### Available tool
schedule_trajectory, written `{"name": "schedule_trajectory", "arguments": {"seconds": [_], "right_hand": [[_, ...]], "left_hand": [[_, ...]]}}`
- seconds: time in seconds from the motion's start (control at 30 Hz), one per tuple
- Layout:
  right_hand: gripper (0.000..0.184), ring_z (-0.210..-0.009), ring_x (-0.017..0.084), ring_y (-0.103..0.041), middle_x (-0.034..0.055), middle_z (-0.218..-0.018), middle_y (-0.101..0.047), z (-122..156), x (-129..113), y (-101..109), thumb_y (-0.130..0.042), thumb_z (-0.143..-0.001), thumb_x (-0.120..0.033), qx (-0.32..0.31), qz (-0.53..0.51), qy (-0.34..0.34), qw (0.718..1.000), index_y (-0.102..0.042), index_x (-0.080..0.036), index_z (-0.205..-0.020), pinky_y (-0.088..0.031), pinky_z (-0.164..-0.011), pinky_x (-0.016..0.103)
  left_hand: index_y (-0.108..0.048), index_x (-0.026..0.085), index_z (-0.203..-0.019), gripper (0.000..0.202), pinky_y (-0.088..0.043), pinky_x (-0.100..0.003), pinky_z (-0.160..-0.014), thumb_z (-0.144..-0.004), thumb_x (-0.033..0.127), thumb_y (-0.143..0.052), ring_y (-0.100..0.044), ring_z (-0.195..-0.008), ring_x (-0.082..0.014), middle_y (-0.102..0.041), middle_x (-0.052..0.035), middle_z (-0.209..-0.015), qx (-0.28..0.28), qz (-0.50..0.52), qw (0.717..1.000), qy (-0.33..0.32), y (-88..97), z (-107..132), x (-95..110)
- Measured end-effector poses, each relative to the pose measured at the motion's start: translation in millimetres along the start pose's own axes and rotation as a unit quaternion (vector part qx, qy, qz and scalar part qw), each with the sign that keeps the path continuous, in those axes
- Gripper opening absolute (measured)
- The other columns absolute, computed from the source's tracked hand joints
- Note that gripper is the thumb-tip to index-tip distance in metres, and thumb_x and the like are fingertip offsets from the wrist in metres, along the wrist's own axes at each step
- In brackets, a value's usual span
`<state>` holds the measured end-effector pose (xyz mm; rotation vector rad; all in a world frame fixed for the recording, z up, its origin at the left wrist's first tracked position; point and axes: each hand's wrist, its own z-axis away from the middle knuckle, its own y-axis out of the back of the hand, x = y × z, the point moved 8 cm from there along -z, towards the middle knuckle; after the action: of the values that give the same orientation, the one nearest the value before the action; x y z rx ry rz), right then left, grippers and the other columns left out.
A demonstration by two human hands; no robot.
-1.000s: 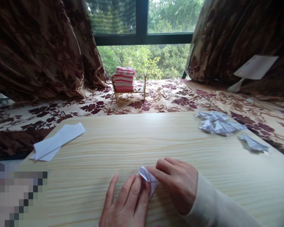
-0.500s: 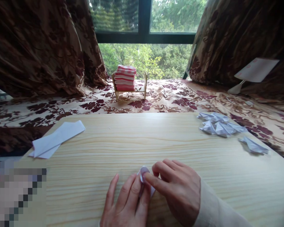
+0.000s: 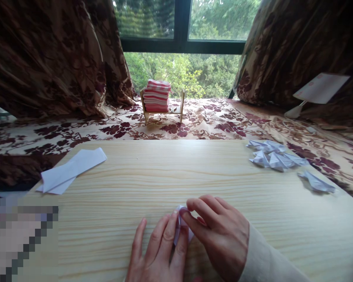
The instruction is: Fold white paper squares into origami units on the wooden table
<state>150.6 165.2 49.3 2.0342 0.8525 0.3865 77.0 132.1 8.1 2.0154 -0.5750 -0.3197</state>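
Note:
A small folded piece of white paper [image 3: 180, 221] lies on the wooden table, partly hidden under my fingers. My left hand [image 3: 161, 246] rests on it with fingers stretched out and spread, two of them pressing the paper flat. From the right, my right hand [image 3: 217, 231] has its thumb pushed onto the paper's upper tip, its other fingers curled close by. Much of the paper's lower part is covered, so its full shape cannot be made out.
Flat folded white paper strips [image 3: 73, 168] lie at the table's left edge. Several folded paper pieces [image 3: 278, 159] cluster at the back right, with a single piece [image 3: 317, 182] nearer. Behind stand a small wooden rack [image 3: 181, 111] with pink-striped cloths [image 3: 156, 96] and a white lamp [image 3: 320, 88].
The curled paper tip has been pressed flatter under my right thumb. My right hand has shifted slightly up, while the left stays almost in place.

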Motion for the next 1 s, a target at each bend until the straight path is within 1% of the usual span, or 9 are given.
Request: {"name": "schedule_trajectory", "arguments": {"seconds": [0.1,0.17,0.27,0.37,0.47,0.57,0.7,0.87,1.0], "right_hand": [[0.026,-0.080,0.016,-0.051,0.0050,-0.085,-0.062,-1.0,1.8,5.2,-0.035,-0.088,-0.013,0.026,-0.016,-0.035,0.999,-0.060,-0.017,-0.086,-0.041,-0.071,0.031],[0.026,-0.088,0.016,-0.052,0.0047,-0.089,-0.063,0.1,3.2,9.5,-0.034,-0.089,-0.013,0.053,-0.048,-0.047,0.996,-0.059,-0.018,-0.091,-0.041,-0.078,0.033],[0.022,-0.093,0.014,-0.053,0.0025,-0.091,-0.063,0.5,-1.8,11.0,-0.038,-0.088,-0.011,0.055,-0.077,-0.010,0.995,-0.057,-0.019,-0.095,-0.039,-0.084,0.031],[0.022,-0.093,0.012,-0.053,0.0016,-0.088,-0.064,0.6,-4.3,9.2,-0.039,-0.088,-0.010,0.048,-0.063,0.012,0.997,-0.058,-0.019,-0.094,-0.039,-0.084,0.030],[0.028,-0.096,0.015,-0.052,0.0027,-0.088,-0.064,1.5,-6.9,9.2,-0.034,-0.090,-0.011,0.062,-0.053,0.036,0.996,-0.060,-0.019,-0.088,-0.037,-0.084,0.034],[0.027,-0.099,0.018,-0.050,0.0030,-0.092,-0.064,1.2,-8.3,5.5,-0.035,-0.090,-0.015,0.037,-0.055,0.054,0.996,-0.061,-0.018,-0.089,-0.036,-0.083,0.036],[0.024,-0.098,0.019,-0.050,0.0037,-0.091,-0.064,0.0,-5.7,5.5,-0.037,-0.089,-0.015,0.028,-0.059,0.043,0.997,-0.061,-0.016,-0.090,-0.036,-0.083,0.036],[0.028,-0.101,0.019,-0.048,0.0052,-0.083,-0.063,1.1,-6.8,3.6,-0.035,-0.088,-0.013,0.038,-0.047,0.040,0.997,-0.062,-0.017,-0.082,-0.037,-0.082,0.037],[0.025,-0.097,0.020,-0.049,0.0066,-0.082,-0.061,-0.4,-5.0,2.5,-0.037,-0.083,-0.013,0.014,-0.084,0.026,0.996,-0.061,-0.016,-0.081,-0.039,-0.080,0.037]], "left_hand": [[-0.056,0.020,-0.109,0.042,-0.006,-0.043,-0.105,-0.075,0.043,-0.046,-0.046,-0.106,-0.0224,-0.060,-0.0064,-0.112,0.006,0.005,1.000,0.001,-0.8,2.1,-0.5],[-0.056,0.020,-0.109,0.042,-0.006,-0.043,-0.104,-0.075,0.044,-0.046,-0.045,-0.108,-0.0232,-0.059,-0.0065,-0.113,0.005,0.008,1.000,0.000,-2.0,3.5,-0.6],[-0.056,0.021,-0.108,0.041,-0.005,-0.043,-0.105,-0.076,0.043,-0.046,-0.045,-0.109,-0.0232,-0.060,-0.0059,-0.112,0.001,0.008,1.000,0.005,-3.4,4.6,-1.1],[-0.057,0.021,-0.107,0.040,-0.005,-0.042,-0.105,-0.076,0.043,-0.047,-0.047,-0.107,-0.0225,-0.061,-0.0060,-0.109,0.007,0.020,1.000,0.018,-2.2,4.2,-2.4],[-0.058,0.021,-0.106,0.040,-0.004,-0.041,-0.105,-0.075,0.044,-0.047,-0.048,-0.105,-0.0220,-0.062,-0.0059,-0.108,0.014,0.030,0.999,0.024,-0.8,2.8,-2.6],[-0.059,0.021,-0.103,0.040,-0.003,-0.041,-0.105,-0.075,0.047,-0.046,-0.049,-0.104,-0.0220,-0.063,-0.0060,-0.108,0.017,0.028,0.999,0.024,-0.2,1.4,-2.1],[-0.060,0.021,-0.103,0.040,-0.004,-0.040,-0.105,-0.074,0.046,-0.047,-0.049,-0.104,-0.0214,-0.062,-0.0056,-0.109,0.022,0.041,0.998,0.035,0.2,0.9,-2.9],[-0.058,0.021,-0.105,0.041,-0.007,-0.041,-0.104,-0.074,0.045,-0.047,-0.047,-0.106,-0.0227,-0.062,-0.0059,-0.109,0.022,0.039,0.998,0.036,-0.8,1.6,-2.1],[-0.058,0.021,-0.106,0.040,-0.010,-0.042,-0.104,-0.075,0.042,-0.047,-0.046,-0.107,-0.0230,-0.061,-0.0056,-0.110,0.021,0.030,0.999,0.033,-1.0,2.6,-1.9]]}}
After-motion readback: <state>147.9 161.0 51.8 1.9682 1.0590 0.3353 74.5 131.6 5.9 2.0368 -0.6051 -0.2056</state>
